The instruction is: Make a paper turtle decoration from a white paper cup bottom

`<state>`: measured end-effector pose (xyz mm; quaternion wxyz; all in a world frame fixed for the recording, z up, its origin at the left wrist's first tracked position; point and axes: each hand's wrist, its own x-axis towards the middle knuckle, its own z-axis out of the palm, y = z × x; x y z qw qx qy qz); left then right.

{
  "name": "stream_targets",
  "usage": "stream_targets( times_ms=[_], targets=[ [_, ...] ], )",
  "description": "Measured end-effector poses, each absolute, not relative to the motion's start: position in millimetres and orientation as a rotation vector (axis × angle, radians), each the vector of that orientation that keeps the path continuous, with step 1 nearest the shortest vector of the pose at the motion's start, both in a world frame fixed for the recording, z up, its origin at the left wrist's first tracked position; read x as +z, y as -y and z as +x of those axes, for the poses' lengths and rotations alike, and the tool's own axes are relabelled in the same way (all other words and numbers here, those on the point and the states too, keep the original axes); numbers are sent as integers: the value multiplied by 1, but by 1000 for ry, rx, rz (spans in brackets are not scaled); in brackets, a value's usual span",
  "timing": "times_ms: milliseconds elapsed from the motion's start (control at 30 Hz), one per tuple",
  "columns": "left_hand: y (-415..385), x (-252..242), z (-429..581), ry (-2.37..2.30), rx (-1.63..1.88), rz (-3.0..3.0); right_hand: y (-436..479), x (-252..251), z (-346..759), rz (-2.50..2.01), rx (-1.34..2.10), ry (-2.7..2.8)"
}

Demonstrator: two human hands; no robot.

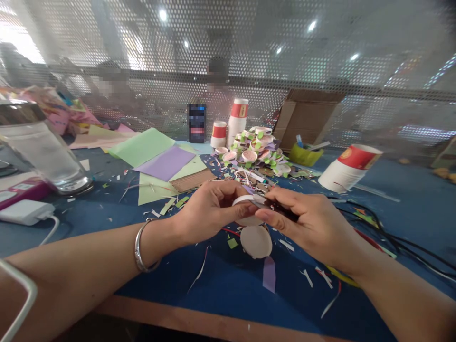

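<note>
My left hand [215, 204] pinches a white paper cup bottom [245, 217] with a short rim, tilted up above the table. My right hand [306, 221] is closed around dark scissors [288, 212]; their grey metal blade lies against the rim, and most of the handle is hidden by my fingers. Just below both hands, a second round white cup bottom [256, 241] lies flat on the table. Beside it are a purple paper strip [269, 274] and a small green paper scrap [232, 243].
Behind my hands rises a heap of cup bottoms with green paper pieces [254, 148]. Stacked paper cups [238, 123], a leaning cup stack [347, 168], a yellow-green container [305, 156], a glass [53, 156], coloured sheets [142, 147] and black cables [384, 232] surround the work. Scraps litter the blue table.
</note>
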<state>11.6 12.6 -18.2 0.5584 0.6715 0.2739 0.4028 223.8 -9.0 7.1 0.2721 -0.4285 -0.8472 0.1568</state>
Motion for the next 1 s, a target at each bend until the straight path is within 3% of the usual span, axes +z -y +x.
stream_targets(
  times_ms=[1000],
  targets=[
    [-13,-21,12,-572,967,1560,15,8,224,-1120,247,2323]
  ],
)
